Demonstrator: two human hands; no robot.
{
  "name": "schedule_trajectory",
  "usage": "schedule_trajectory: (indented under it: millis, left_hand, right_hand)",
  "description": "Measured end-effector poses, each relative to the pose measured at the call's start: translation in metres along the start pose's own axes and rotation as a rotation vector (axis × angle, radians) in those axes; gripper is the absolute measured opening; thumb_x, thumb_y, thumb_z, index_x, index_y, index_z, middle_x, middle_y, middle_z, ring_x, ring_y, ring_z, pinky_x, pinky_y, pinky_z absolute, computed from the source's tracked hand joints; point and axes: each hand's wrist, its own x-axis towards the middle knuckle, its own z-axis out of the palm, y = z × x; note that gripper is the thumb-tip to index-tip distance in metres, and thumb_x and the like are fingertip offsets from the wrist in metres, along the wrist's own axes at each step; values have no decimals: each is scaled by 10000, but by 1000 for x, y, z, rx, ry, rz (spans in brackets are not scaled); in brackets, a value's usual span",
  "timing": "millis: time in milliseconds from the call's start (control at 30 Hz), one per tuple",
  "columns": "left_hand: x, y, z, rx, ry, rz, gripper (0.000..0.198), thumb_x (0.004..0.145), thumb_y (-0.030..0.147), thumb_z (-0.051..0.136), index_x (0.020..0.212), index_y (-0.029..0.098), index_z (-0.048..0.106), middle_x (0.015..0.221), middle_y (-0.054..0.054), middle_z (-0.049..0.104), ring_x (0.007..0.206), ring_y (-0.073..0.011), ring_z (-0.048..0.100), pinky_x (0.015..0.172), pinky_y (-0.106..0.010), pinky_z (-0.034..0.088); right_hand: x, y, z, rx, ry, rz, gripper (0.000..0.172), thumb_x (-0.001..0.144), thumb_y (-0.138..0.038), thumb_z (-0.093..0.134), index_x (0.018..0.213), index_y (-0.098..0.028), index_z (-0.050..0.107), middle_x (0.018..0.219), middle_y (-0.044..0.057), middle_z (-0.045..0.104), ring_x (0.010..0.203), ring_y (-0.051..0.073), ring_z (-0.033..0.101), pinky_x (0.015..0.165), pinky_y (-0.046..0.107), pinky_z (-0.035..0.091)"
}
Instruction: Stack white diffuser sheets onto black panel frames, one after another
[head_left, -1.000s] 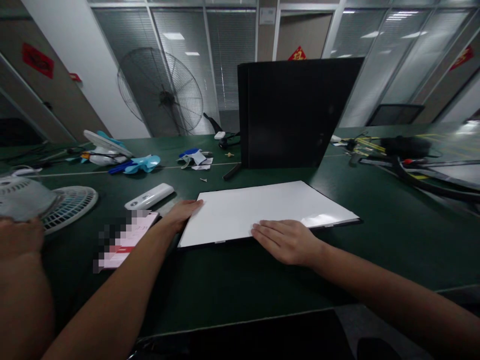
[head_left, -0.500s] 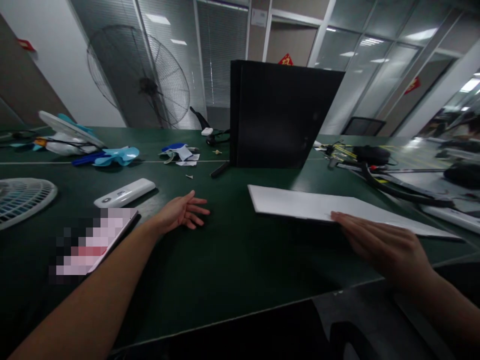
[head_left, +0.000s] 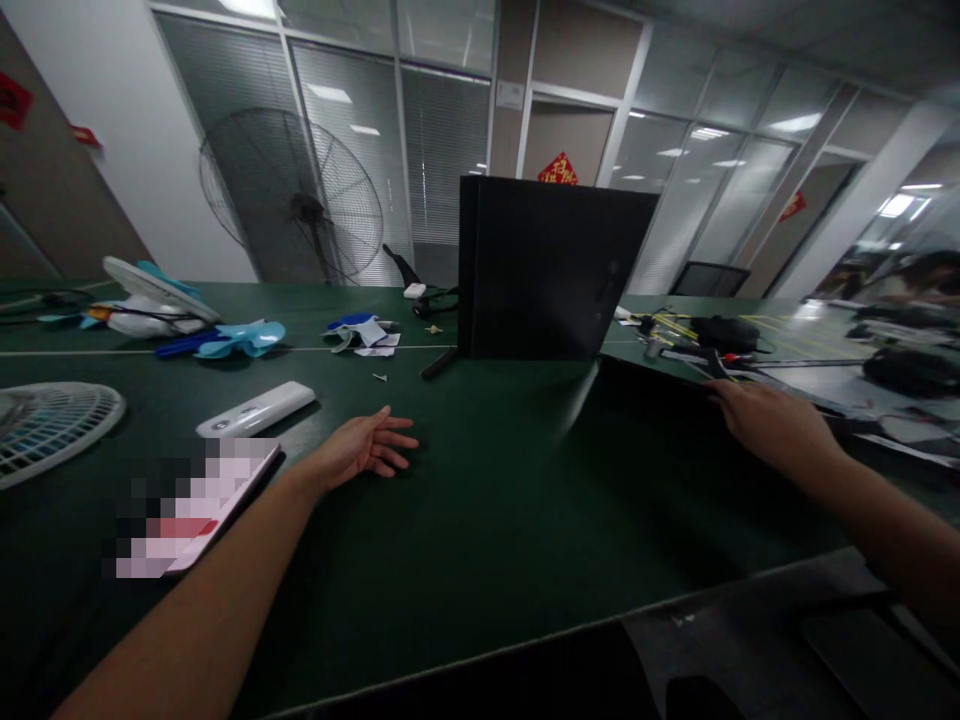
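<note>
My left hand (head_left: 364,450) lies palm up on the green table (head_left: 487,520) with its fingers loosely spread and holds nothing. My right hand (head_left: 772,430) reaches out to the right and grips the near edge of a thin flat panel (head_left: 645,400). The panel is tilted up, so its dark side faces me. Its pale left edge is smeared by motion. Behind it a black board (head_left: 547,270) stands upright on the table.
A white remote-shaped device (head_left: 255,410) and a phone (head_left: 187,505) lie left of my left arm. A white fan grille (head_left: 52,425) and blue fan blades (head_left: 232,340) sit further left. Cables and tools (head_left: 712,335) crowd the right side. A large floor fan (head_left: 300,200) stands behind the table.
My right hand has pulled the white panel off to the right and tipped it up, so its dark side shows. My left hand let go of it and stays on the table.
</note>
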Motion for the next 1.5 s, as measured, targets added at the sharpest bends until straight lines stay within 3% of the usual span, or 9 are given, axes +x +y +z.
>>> schedule_trajectory:
  millis: [133, 233, 333, 533, 833, 1000, 1067, 1300, 1500]
  left_hand:
    - [5, -3, -1, 36, 199, 136, 528, 1013, 516, 532, 1370, 145, 647, 1106, -160, 803, 741, -216, 759, 652, -362, 612]
    - [12, -8, -8, 161, 390, 244, 465, 972, 461, 566, 1266, 124, 692, 975, -127, 802, 696, -198, 738, 619, -322, 583]
    - [18, -11, -16, 279, 483, 302, 442, 934, 473, 586, 1178, 132, 727, 952, -117, 800, 741, -208, 750, 613, -304, 571]
    - [21, -16, -23, 420, 492, 331, 437, 927, 483, 570, 1166, 162, 746, 975, -109, 816, 801, -225, 775, 635, -311, 585]
    - [26, -23, -31, 487, 466, 365, 462, 930, 497, 560, 1206, 169, 732, 993, -112, 819, 838, -238, 782, 659, -315, 587]
    - [26, -22, -31, 484, 468, 364, 452, 926, 482, 547, 1201, 172, 726, 980, -105, 821, 827, -234, 784, 652, -310, 578]
    - [26, -22, -31, 486, 467, 364, 447, 923, 481, 548, 1200, 178, 725, 974, -99, 822, 830, -233, 785, 652, -308, 575]
    - [27, -22, -30, 464, 468, 364, 443, 899, 474, 583, 1192, 180, 736, 975, -102, 823, 817, -236, 776, 651, -317, 571]
    - [25, -19, -28, 381, 476, 327, 452, 888, 465, 600, 1201, 165, 729, 993, -115, 816, 810, -232, 768, 634, -312, 567]
  right_hand:
    - [18, 14, 5, 16, 147, -76, 360, 1068, -233, 499, 1271, -78, 752, 1314, 261, 645, 1173, 308, 633, 967, 405, 473]
    - [26, 19, 5, 21, 155, -57, 391, 1076, -238, 483, 1331, -70, 727, 1194, 235, 683, 1050, 284, 651, 901, 396, 471]
    - [33, 22, 4, -4, 123, -36, 457, 1114, -282, 394, 1358, -51, 705, 1149, 236, 717, 994, 278, 663, 854, 400, 449]
    - [52, 37, 0, -22, 201, -31, 453, 1109, -316, 427, 1325, -58, 731, 1326, 258, 644, 1099, 284, 627, 890, 386, 438]
    - [75, 61, -16, -21, 36, 120, 570, 1132, -441, 330, 1419, -97, 682, 1188, 241, 734, 993, 301, 673, 847, 414, 410]
    - [81, 65, -16, -45, 59, 86, 418, 1089, -268, 482, 1370, -46, 696, 1341, 256, 670, 1127, 287, 637, 969, 375, 413]
    - [79, 65, -17, -55, 83, 66, 412, 1088, -280, 495, 1370, -61, 701, 1375, 242, 657, 1141, 280, 623, 976, 371, 413]
    - [65, 39, -45, -12, 141, 18, 409, 1097, -338, 519, 1335, -82, 732, 1307, 210, 719, 1098, 275, 662, 915, 393, 434]
    - [32, -27, -62, 68, 192, -163, 360, 1093, -285, 517, 1325, -96, 718, 1248, 199, 747, 979, 253, 731, 834, 378, 500]
